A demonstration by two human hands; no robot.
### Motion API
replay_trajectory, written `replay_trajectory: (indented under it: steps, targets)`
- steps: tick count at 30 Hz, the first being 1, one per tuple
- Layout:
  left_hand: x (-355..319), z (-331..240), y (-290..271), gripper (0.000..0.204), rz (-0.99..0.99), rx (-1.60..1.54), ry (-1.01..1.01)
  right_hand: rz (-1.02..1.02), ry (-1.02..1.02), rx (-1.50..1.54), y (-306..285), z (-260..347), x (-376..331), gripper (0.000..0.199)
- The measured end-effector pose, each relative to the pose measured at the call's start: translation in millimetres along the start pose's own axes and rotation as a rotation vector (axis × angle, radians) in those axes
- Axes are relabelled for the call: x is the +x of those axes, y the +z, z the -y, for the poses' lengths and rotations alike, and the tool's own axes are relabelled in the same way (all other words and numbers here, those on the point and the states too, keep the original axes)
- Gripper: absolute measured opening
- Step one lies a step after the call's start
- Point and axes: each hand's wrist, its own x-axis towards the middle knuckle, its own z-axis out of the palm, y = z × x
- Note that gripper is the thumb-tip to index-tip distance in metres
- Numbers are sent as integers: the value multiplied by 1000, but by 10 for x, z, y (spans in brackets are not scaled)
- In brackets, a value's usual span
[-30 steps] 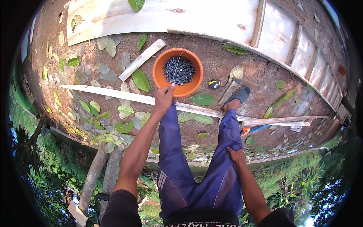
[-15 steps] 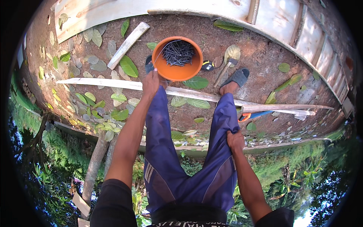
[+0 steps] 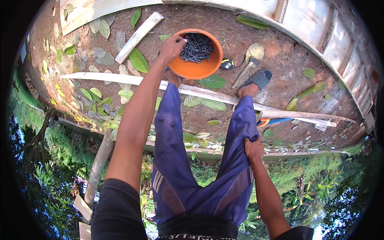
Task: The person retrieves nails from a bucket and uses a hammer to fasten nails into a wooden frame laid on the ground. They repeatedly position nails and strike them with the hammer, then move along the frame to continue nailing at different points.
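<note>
An orange bucket (image 3: 200,72) stands on the ground, holding a heap of dark nails (image 3: 197,49). My left hand (image 3: 173,47) is over the bucket's left rim, its fingers bent inward beside the nails. What those fingers pinch, if anything, is hidden. My right hand (image 3: 254,149) is closed on the blue trouser leg (image 3: 241,124) near my right knee. Right of the bucket lie a black and yellow tape measure (image 3: 227,64) and a hammer (image 3: 244,73) with a wooden handle.
A long, thin wooden strip (image 3: 132,80) crosses the ground by my feet. Beside its right end lies a blue tool with an orange handle (image 3: 264,122). A short wood piece (image 3: 139,38) sits at left. Pale boards (image 3: 304,22) curve along the far side; leaves litter the soil.
My left hand has moved forward from the bucket's near left side to above its left rim by the nails. My right hand stays on the trouser leg. The view has shifted slightly.
</note>
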Motion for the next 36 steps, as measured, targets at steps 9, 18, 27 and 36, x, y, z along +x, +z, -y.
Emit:
replay_trajectory:
  steps: [9,18,27,36]
  targets:
    - [452,-33,691,32,-46,447,-29,28,-56,65,183,-171,171,71]
    - [483,-68,1083,25,-113,892,154,21,-69,73,311,-252,235,71]
    - [100,305,872,18,-140,662,65,88,-66,87,148,-213,196,73]
    - [-191,1254,727,17,81,226,-71,67,-62,73,268,-219,246,72]
